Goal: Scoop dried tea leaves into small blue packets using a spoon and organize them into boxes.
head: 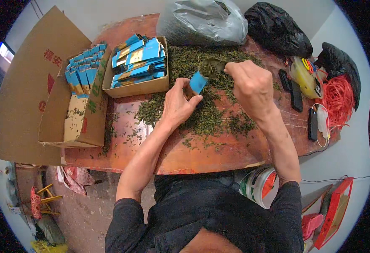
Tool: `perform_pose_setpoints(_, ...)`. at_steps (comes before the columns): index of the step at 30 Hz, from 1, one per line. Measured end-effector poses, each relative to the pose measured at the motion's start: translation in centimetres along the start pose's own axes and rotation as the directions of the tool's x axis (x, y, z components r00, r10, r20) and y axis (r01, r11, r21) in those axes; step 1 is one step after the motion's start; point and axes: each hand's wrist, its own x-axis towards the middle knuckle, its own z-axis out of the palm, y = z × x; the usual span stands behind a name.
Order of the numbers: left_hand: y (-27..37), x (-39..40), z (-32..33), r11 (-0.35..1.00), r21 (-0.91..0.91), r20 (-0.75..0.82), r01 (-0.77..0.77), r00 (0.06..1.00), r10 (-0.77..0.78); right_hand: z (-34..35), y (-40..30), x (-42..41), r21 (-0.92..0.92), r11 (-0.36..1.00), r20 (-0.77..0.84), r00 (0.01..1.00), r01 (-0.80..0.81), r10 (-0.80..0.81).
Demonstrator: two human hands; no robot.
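A blue paper packet [198,83] stands between the thumb and fingers of my left hand [179,102]. My right hand [251,85] grips a small scoop [212,67] heaped with dried leaves, its front edge at the packet's open top. The scoop's handle is mostly hidden by my fingers. Under both hands spreads a pile of loose dried green leaves [204,117], which look like tea. Left of my left hand, a small cardboard box [137,88] holds many flat blue and gold packets [143,57]. Farther left, upright blue packets [85,71] fill the back of a larger carton [96,126].
On the red-brown wooden table [185,158], a clear plastic bag of leaves [200,25] and a black plastic bag [278,28] stand at the back. At the right lie red plastic strands [338,98] and black devices [296,96]. A white bucket [259,186] is below the table.
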Motion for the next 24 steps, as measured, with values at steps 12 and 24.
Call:
perform_pose_setpoints(12, 0.2, 0.0, 0.1, 0.999, -0.042, -0.005, -0.010, 1.000, 0.010, 0.1, -0.5, -0.2, -0.016, 0.998, -0.007, 0.998, 0.065, -0.065)
perform_pose_setpoints(24, -0.1, 0.0, -0.1, 0.999, 0.004, -0.025, -0.048, 0.999, 0.048, 0.2, -0.9, -0.1, 0.029, 0.995, -0.021, 0.995, 0.093, -0.093)
